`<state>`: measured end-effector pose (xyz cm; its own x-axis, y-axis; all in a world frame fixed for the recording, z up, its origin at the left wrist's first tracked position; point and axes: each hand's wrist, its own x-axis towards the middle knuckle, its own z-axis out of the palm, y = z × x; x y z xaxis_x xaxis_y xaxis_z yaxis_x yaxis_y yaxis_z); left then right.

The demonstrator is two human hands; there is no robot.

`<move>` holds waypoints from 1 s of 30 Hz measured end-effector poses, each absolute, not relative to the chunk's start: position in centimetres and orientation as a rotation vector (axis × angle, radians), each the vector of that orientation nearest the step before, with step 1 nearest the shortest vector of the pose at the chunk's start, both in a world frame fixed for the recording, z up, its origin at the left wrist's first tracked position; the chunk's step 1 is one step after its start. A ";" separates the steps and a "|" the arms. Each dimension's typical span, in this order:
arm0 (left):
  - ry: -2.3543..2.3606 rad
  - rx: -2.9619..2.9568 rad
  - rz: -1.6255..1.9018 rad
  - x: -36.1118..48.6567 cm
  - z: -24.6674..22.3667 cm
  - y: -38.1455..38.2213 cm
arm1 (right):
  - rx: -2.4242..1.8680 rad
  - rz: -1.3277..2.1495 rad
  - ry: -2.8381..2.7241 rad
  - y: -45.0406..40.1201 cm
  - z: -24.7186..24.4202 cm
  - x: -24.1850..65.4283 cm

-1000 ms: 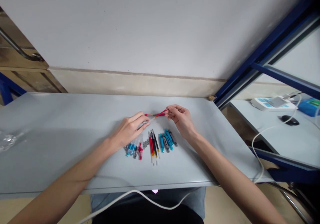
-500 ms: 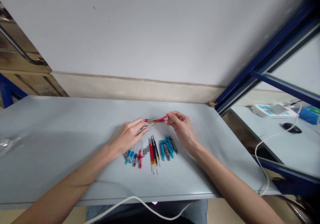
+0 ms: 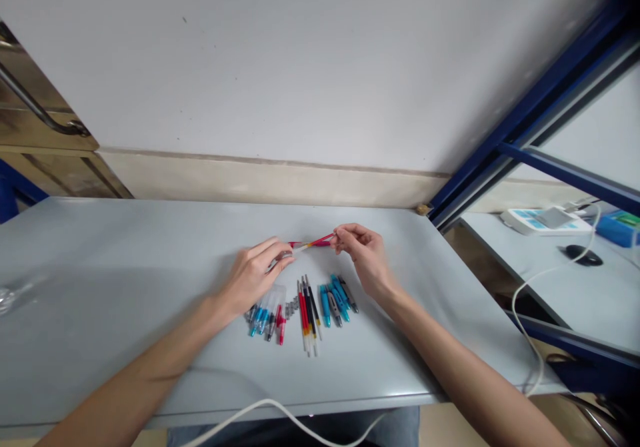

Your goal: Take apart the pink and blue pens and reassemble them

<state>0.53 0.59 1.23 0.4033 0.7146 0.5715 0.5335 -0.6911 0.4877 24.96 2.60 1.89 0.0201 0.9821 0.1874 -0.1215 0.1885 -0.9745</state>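
Between my hands runs a pen refill (image 3: 319,240), red toward the right, then yellow, with a pale clear tail toward the left. My right hand (image 3: 363,250) is closed in a pinch on its red end. My left hand (image 3: 257,267) is curled round a greyish pen part (image 3: 276,260), mostly hidden by the fingers, at the refill's pale tail. Whether the tail sits inside that part, I cannot tell. Just behind the refill lies a red pen piece (image 3: 325,243), close to my right fingertips.
Nearer me on the grey table (image 3: 150,247) lie clear pen barrels with coloured ends (image 3: 267,317), small springs (image 3: 291,307), red and black refills (image 3: 309,314), and blue and grey pen parts (image 3: 339,300). A white cable (image 3: 270,404) crosses the front edge. Crumpled clear plastic (image 3: 10,298) lies left.
The left fingers have closed in slightly around the pen part. Both hands stay nearly in place with the refill between them. The camera view has shifted slightly.
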 end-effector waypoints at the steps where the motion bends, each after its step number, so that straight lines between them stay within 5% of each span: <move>1: 1.102 2.431 1.162 0.5 1.3 0.6 | -0.996 1.108 -1.217 2.5 1.9 24.9; 11: 1.074 2.572 1.160 0.9 1.1 0.2 | -1.065 0.933 -1.790 -0.2 2.5 23.2; 30: 1.024 2.727 0.938 0.9 1.4 0.3 | -1.086 0.737 -2.045 0.0 1.7 23.5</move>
<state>0.91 0.26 1.38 0.5887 0.6205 0.5181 0.5705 -0.7730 0.2776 23.50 0.00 1.73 -0.4061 0.8590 0.3118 0.4628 0.4875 -0.7404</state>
